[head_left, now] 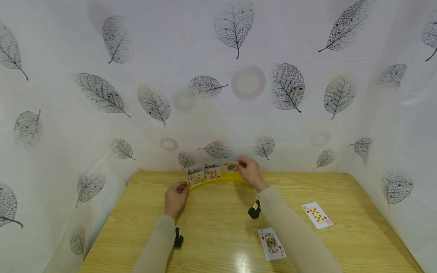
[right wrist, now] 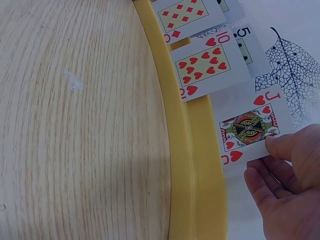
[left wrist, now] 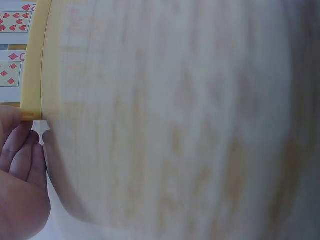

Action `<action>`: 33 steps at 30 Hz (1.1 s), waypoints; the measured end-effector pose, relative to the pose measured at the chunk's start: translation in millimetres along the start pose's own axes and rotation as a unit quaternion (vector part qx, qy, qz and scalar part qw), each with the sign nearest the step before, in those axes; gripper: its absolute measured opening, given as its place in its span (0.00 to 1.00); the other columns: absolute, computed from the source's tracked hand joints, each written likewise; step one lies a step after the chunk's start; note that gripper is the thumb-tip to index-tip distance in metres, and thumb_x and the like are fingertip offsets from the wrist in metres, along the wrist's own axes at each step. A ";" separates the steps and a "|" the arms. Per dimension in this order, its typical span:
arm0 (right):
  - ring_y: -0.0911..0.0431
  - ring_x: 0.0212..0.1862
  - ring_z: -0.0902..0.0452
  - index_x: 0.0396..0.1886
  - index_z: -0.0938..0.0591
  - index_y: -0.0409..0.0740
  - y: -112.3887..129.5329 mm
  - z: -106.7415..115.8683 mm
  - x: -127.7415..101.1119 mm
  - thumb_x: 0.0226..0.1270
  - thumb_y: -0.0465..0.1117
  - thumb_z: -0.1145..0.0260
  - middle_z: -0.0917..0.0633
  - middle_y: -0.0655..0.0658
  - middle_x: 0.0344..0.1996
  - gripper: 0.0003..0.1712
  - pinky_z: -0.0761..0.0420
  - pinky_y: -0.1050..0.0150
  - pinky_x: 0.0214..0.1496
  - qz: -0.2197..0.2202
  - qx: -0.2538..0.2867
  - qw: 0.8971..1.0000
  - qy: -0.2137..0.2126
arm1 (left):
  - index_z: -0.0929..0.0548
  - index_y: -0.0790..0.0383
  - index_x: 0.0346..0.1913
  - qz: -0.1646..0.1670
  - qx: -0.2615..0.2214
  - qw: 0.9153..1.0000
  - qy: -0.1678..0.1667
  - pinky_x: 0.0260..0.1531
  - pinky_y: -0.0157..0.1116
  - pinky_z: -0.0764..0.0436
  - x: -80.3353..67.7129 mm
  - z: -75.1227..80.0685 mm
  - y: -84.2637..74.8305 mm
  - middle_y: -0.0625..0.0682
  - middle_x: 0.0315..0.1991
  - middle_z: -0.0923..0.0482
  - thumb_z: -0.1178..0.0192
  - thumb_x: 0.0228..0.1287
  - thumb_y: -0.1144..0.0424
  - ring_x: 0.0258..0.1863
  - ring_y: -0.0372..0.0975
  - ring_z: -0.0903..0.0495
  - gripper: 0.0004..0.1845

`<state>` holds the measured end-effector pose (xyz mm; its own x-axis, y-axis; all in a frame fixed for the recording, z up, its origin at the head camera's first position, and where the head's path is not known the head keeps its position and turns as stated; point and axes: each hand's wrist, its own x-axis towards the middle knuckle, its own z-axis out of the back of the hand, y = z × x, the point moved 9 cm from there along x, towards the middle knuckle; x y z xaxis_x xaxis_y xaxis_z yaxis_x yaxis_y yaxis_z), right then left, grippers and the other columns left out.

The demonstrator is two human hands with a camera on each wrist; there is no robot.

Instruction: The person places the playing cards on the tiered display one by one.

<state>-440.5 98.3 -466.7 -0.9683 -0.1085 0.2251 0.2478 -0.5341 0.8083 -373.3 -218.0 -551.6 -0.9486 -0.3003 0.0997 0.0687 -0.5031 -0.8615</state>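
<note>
A yellow curved card holder (head_left: 233, 177) stands near the table's far edge. My left hand (head_left: 176, 198) grips its left end, the thumb against the end piece in the left wrist view. Between thumb and fingers my right hand (head_left: 252, 173) pinches the jack of hearts (right wrist: 248, 127) by its edge, with the card's lower end at the holder's back part. Left of it, the ten of hearts (right wrist: 207, 66) and a diamond card (head_left: 196, 178) stand in the holder. Behind the ten shows a black five (right wrist: 252, 50); another card is partly hidden behind the diamond card.
A jack of diamonds (head_left: 272, 243) and a ten of diamonds (head_left: 317, 215) lie face up on the wooden table (head_left: 211, 227), near my right forearm. Behind the table hangs a white curtain (head_left: 205, 125) with leaf prints. Each wrist carries a small black camera (head_left: 254, 210).
</note>
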 end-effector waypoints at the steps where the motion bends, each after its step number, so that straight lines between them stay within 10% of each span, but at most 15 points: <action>1: 0.42 0.51 0.14 0.57 0.14 0.32 -0.7 -0.3 0.1 0.75 0.33 0.34 0.11 0.33 0.49 0.15 0.13 0.46 0.56 -0.001 0.000 1.000 0.001 | 0.13 0.65 0.58 0.000 -0.001 1.000 0.000 0.55 0.50 0.12 -0.1 0.2 -0.1 0.62 0.51 0.10 0.36 0.73 0.65 0.53 0.53 0.11 0.14; 33: 0.42 0.55 0.16 0.61 0.15 0.35 -7.5 -2.5 1.1 0.77 0.35 0.35 0.12 0.34 0.53 0.18 0.14 0.46 0.59 -0.025 0.010 1.000 0.005 | 0.13 0.66 0.57 -0.002 0.000 1.000 -0.002 0.56 0.51 0.12 -0.3 0.3 -2.4 0.63 0.51 0.10 0.35 0.73 0.65 0.53 0.54 0.11 0.14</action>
<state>-443.4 100.0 -473.8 -0.9798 -0.0900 0.1787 0.1992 -0.5227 0.8289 -373.1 -216.9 -549.4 -0.9479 -0.3009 0.1044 0.0650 -0.5036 -0.8615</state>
